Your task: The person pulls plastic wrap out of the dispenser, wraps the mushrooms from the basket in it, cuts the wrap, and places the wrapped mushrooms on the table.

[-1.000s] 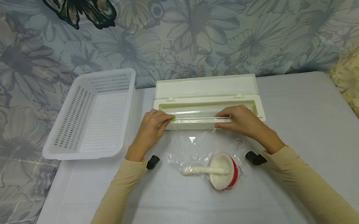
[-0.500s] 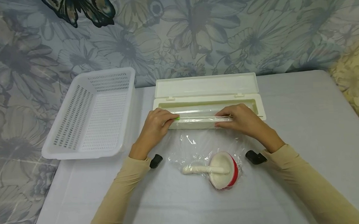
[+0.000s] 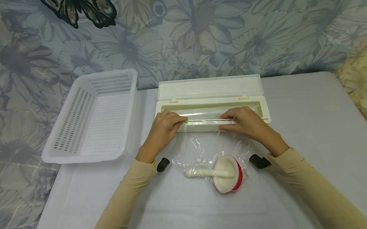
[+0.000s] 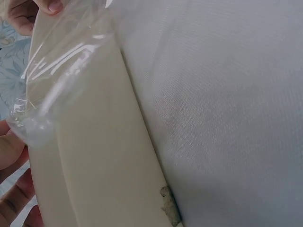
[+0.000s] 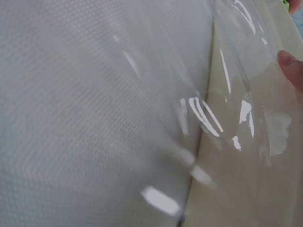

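Note:
My left hand [image 3: 162, 129] pinches a small green slider cutter [image 3: 186, 121] on the cutting rail of a white cling film dispenser [image 3: 210, 88], whose lid stands open. Near the rail's right end, my right hand [image 3: 248, 123] grips the dispenser's front edge, thumb in front and fingers over the top. The film roll [image 3: 202, 112] lies inside. A clear sheet of cling film [image 3: 192, 150] runs from the rail down to a white round thing with a handle and red rim [image 3: 226, 174], which is covered in film. In the left wrist view, film [image 4: 61, 80] is bunched beside the left fingers.
A white perforated plastic basket [image 3: 105, 123] stands to the left of the dispenser. Both stand on a table with a white cloth [image 3: 294, 123]. Behind it hangs a flower-patterned curtain [image 3: 204, 35].
My left hand has slid the green cutter a short way to the right along the rail. The right hand stays in place on the dispenser.

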A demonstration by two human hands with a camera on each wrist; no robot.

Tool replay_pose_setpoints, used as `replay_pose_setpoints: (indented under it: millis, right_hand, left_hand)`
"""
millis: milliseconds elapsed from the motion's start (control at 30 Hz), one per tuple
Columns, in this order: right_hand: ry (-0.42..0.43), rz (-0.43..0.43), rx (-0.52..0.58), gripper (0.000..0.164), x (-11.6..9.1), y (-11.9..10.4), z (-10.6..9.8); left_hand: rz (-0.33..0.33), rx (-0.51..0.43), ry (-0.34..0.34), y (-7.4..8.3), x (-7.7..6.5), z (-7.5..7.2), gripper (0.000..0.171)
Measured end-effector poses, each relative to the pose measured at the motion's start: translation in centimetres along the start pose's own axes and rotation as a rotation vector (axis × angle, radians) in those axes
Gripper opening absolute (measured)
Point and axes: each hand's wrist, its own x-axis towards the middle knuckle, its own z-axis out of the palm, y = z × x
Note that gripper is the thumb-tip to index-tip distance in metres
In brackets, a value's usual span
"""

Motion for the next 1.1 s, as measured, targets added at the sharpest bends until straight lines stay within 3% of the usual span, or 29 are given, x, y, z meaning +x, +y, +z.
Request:
replay_pose_setpoints:
  millis: [300, 633, 1100]
  right_hand:
    - [0.022, -0.015, -0.013, 0.025, -0.3, 0.3, -0.3]
    - [0.007, -0.022, 0.005, 0.026, 0.0, 0.1, 0.1]
    - [0.007, -0.026, -0.009, 0.027, 0.0, 0.0, 0.0]
  left_hand:
    - [0.018, -0.024, 0.001, 0.5, 0.7, 0.7, 0.018]
    - [0.056, -0.007, -0.049, 2.2, 2.0, 1.9, 0.018]
    - [0.063, 0.001, -0.091, 3.0, 3.1, 2.6, 0.017]
